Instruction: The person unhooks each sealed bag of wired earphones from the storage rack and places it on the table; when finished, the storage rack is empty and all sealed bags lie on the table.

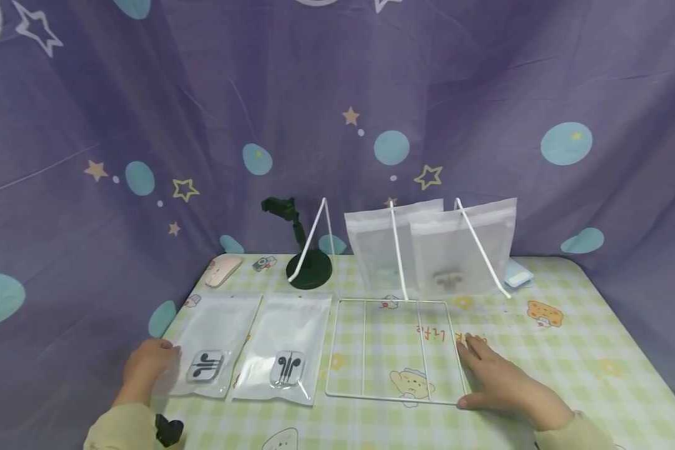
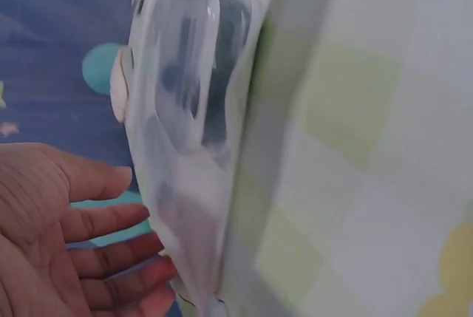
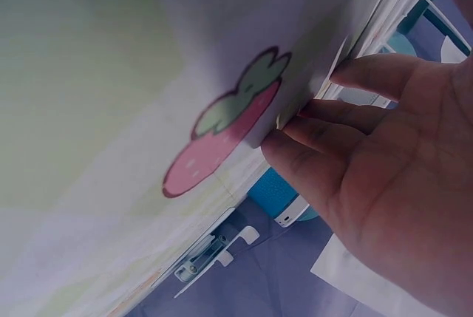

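My left hand (image 1: pixel 146 365) is at the outer edge of a clear zip bag (image 1: pixel 219 319), fingers loosely spread, fingertips right at the bag's edge in the left wrist view. Inside that bag shows a small case of wired earphones (image 1: pixel 205 365). Beside it lies a second zip bag (image 1: pixel 295 319) with a similar earphone case (image 1: pixel 287 369). My right hand (image 1: pixel 497 381) rests at the right side of a white wire rack (image 1: pixel 394 399), its thumb at the near corner. Two frosted zip bags (image 1: pixel 374 250) (image 1: pixel 467 247) stand among the rack's upright wire loops; a dark shape shows through the right one.
A dark green stand (image 1: pixel 309 270) with a jointed arm is behind the flat bags. At the back left lies a pink computer mouse (image 1: pixel 223 270); a light blue item (image 1: pixel 519 275) sits behind the rack's right side. A purple curtain (image 1: pixel 315 94) hangs behind the checked tablecloth (image 1: pixel 585 325).
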`<move>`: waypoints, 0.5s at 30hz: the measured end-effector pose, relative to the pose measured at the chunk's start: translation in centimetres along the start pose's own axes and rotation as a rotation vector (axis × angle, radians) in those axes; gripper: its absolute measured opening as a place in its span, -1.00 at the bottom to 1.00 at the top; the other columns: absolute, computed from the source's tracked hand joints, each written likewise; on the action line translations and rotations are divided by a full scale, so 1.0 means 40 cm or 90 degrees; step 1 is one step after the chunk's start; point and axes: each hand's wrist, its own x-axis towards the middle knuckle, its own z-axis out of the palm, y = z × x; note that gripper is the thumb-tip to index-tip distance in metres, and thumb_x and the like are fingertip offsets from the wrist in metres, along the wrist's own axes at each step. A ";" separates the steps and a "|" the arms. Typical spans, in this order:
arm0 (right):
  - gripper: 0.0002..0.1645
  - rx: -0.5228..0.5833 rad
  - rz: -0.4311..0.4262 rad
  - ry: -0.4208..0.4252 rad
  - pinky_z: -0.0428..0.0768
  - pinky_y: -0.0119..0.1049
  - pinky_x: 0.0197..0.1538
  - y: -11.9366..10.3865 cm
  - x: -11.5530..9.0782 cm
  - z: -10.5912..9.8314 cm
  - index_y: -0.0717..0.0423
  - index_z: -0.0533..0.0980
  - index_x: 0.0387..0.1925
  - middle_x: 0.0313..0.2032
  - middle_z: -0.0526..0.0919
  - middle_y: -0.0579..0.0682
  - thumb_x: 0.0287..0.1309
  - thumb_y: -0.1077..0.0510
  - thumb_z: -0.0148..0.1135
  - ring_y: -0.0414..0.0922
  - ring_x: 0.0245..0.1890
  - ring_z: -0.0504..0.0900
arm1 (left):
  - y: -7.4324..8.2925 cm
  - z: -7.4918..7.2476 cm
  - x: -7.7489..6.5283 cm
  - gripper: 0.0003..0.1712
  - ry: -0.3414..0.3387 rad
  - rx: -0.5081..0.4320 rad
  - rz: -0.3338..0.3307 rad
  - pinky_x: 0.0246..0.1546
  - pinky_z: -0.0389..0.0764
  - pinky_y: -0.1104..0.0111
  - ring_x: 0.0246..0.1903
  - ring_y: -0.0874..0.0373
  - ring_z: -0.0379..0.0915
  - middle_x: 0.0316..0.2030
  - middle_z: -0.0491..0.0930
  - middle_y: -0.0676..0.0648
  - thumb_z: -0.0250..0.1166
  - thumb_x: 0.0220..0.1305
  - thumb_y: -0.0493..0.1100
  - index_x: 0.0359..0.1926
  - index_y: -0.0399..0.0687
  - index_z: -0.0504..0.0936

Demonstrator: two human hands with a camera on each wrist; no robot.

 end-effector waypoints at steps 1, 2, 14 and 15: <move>0.28 -0.002 0.000 0.000 0.18 0.16 0.09 0.000 0.000 0.000 0.31 0.12 0.23 0.24 -0.01 0.40 -0.42 -0.44 0.21 0.33 0.20 0.02 | 0.010 -0.004 -0.007 -0.43 0.003 0.011 -0.005 -0.26 0.35 -0.02 -0.17 -0.29 0.31 -0.08 0.38 -0.40 0.07 0.15 0.08 -0.02 -0.33 0.42; 0.28 -0.003 0.000 0.000 0.18 0.16 0.10 -0.001 0.000 -0.001 0.32 0.12 0.23 0.24 0.00 0.40 -0.42 -0.44 0.21 0.33 0.20 0.01 | 0.022 -0.007 -0.016 -0.41 0.008 0.022 -0.004 -0.25 0.34 -0.05 -0.15 -0.32 0.29 -0.05 0.36 -0.41 0.05 0.17 0.09 0.01 -0.33 0.39; 0.29 -0.008 -0.002 0.004 0.16 0.15 0.11 0.002 0.002 0.002 0.32 0.12 0.23 0.23 0.01 0.41 -0.43 -0.44 0.22 0.33 0.20 0.00 | 0.216 0.016 -0.136 -0.55 0.169 0.040 0.232 -0.33 0.41 -0.02 -0.23 -0.30 0.39 -0.14 0.45 -0.38 0.12 0.14 -0.05 -0.04 -0.28 0.47; 0.29 -0.010 -0.002 0.004 0.16 0.15 0.11 0.002 0.002 0.002 0.32 0.12 0.23 0.23 0.00 0.41 -0.43 -0.44 0.22 0.33 0.20 0.00 | 0.232 0.021 -0.146 -0.57 0.174 0.036 0.256 -0.32 0.42 -0.01 -0.24 -0.28 0.40 -0.15 0.46 -0.37 0.12 0.14 -0.06 -0.04 -0.26 0.48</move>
